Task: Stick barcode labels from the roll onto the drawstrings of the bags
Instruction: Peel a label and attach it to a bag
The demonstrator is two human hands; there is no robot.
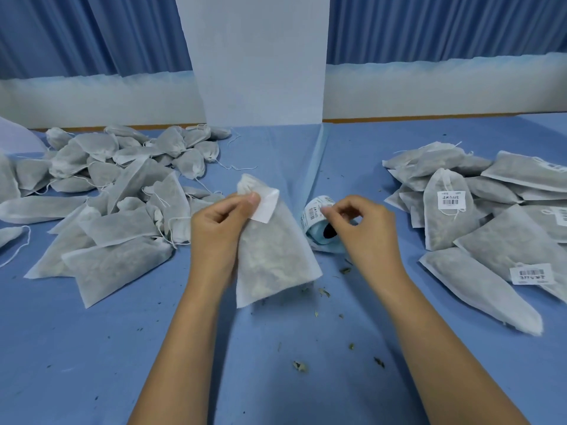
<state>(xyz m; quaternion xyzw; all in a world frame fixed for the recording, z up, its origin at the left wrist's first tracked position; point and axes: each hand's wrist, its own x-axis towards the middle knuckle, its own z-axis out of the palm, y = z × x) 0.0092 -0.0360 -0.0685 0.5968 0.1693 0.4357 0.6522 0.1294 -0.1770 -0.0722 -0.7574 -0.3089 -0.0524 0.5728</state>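
Note:
My left hand holds a grey drawstring bag by its top, thumb pressing a blank white label against it. The bag hangs tilted, its lower end on the blue table. To its right stands the label roll, white barcode labels on blue backing. My right hand is at the roll, fingertips pinching the edge of a label on top of it. The bag's drawstring is hidden under my left hand.
A heap of unlabelled bags with loose strings covers the left of the table. Labelled bags lie stacked on the right. Dried leaf crumbs are scattered near the front. A white pillar stands behind the table.

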